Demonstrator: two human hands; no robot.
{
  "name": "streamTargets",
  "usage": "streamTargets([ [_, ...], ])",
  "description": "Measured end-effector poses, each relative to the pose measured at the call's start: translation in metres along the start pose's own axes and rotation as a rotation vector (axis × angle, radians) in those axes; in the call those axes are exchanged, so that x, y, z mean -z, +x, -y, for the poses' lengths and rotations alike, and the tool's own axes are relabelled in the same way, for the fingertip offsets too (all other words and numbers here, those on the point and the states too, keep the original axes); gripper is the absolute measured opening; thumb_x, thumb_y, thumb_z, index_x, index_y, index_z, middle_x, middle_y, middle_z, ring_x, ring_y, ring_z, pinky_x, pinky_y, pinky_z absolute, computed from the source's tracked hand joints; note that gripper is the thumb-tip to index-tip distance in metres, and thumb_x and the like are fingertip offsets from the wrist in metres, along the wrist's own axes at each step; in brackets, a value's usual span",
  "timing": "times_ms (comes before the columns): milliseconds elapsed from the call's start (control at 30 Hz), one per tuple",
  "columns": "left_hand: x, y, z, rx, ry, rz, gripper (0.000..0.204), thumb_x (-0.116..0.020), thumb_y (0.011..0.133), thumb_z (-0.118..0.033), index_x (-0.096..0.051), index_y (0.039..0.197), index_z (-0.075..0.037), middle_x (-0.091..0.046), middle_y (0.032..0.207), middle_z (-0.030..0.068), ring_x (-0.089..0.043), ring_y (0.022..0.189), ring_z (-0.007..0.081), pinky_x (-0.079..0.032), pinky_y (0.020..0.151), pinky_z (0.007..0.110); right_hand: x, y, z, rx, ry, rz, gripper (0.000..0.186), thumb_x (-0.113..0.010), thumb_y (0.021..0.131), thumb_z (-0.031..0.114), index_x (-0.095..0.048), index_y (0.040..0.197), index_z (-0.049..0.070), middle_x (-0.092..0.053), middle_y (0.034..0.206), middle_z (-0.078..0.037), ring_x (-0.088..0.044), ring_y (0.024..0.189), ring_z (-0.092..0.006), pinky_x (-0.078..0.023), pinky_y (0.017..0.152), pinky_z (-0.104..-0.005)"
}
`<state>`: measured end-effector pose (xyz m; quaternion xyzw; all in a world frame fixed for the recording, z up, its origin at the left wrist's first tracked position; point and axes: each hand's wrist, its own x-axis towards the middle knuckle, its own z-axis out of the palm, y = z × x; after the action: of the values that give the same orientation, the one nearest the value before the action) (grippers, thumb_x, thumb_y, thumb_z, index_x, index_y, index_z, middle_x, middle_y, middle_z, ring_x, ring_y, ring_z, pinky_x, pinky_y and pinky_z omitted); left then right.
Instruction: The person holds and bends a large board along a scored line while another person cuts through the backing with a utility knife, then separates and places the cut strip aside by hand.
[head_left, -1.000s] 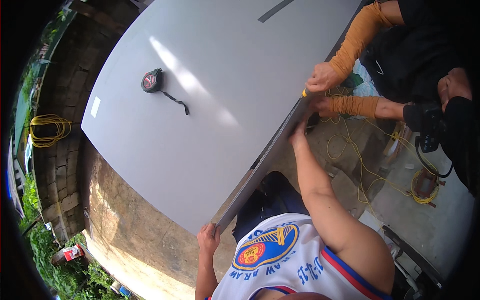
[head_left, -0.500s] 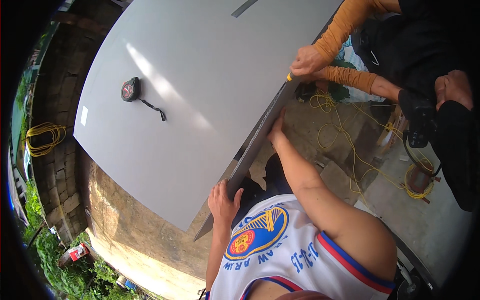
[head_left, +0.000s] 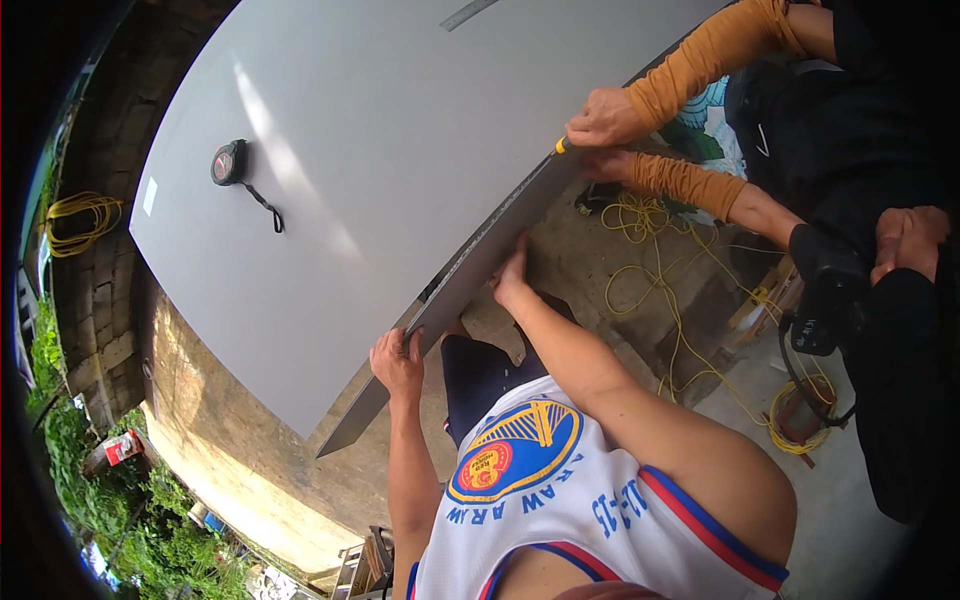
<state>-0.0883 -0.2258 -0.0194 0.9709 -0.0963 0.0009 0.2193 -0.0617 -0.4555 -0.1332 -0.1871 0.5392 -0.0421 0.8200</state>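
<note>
Grey strip in left hand

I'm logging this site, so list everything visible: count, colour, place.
sheet: one, grey, centre
strip: one, grey, along sheet's near edge
tape measure: one, black and red, on sheet
thin flat piece: one, grey, top
patch: one, white, sheet's left
tool: one, yellow, in co-worker's hand
sleeves: two, orange, upper right
loose cord: count unclear, yellow, right
cord coil: one, yellow, left
wall: one, dark, left
plants: several, green, lower left
jersey: one, white, bottom
left hand: one, bare, holding strip
right hand: one, bare, against strip
</note>
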Motion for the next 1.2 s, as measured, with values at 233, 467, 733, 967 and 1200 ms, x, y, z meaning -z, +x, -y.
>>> streamTargets([
  [233, 0.001, -0.001, -0.007, 0.003, 0.017, 0.004, 0.026, -0.075, 0.079, -0.026, -0.057, 0.075, -0.008, -0.06, 0.07, 0.0063, -0.058, 0.067, 0.0266, -0.037, 0.064, 0.037, 0.031, 0.082, 0.099, -0.007, -0.099, -0.092, 0.071, -0.025, 0.096, 0.066, -0.049, 0.133, 0.011, -0.061, 0.118, -0.008, -0.057, 0.095, -0.0207, -0.043, 0.081, -0.0377],
  [467, 0.001, -0.004, -0.001, -0.027, -0.002, 0.017, 0.025, -0.076, 0.08, -0.025, -0.058, 0.076, -0.008, -0.06, 0.07, 0.006, -0.058, 0.066, 0.0263, -0.037, 0.063, 0.036, 0.013, 0.11, 0.152, 0.223, 0.159, -0.048, 0.051, -0.033, 0.099, 0.048, -0.051, 0.129, 0.01, -0.059, 0.122, -0.009, -0.056, 0.107, -0.0214, -0.045, 0.089, -0.0387],
  [733, 0.003, -0.002, 0.001, -0.008, 0.018, 0.043, 0.026, -0.076, 0.079, -0.024, -0.057, 0.077, -0.006, -0.06, 0.072, 0.0073, -0.058, 0.069, 0.0277, -0.04, 0.063, 0.038, 0.003, 0.095, 0.165, 0.148, 0.258, 0.112, 0.05, -0.04, 0.097, 0.048, -0.053, 0.126, 0.01, -0.059, 0.125, -0.006, -0.054, 0.117, -0.0235, -0.041, 0.1, -0.0407],
  [967, 0.012, 0.021, -0.035, 0.035, 0.048, 0.174, 0.033, -0.078, 0.076, -0.033, -0.064, 0.091, -0.007, -0.067, 0.083, 0.0109, -0.064, 0.078, 0.0306, -0.046, 0.069, 0.038, -0.014, 0.093, 0.18, 0.095, 0.126, 0.17, 0.075, -0.038, 0.092, 0.067, -0.05, 0.132, 0.005, -0.06, 0.125, -0.008, -0.054, 0.116, -0.0256, -0.041, 0.101, -0.0421],
  [1200, -0.009, 0.071, -0.102, 0.146, -0.012, 0.327, 0.055, -0.079, 0.072, -0.047, -0.064, 0.101, -0.003, -0.069, 0.087, 0.017, -0.067, 0.083, 0.0358, -0.052, 0.07, 0.042, 0.0, 0.089, 0.182, -0.011, 0.149, 0.143, 0.088, -0.044, 0.083, 0.077, -0.047, 0.137, 0.008, -0.052, 0.136, -0.009, -0.049, 0.123, -0.0245, -0.039, 0.103, -0.0421],
])
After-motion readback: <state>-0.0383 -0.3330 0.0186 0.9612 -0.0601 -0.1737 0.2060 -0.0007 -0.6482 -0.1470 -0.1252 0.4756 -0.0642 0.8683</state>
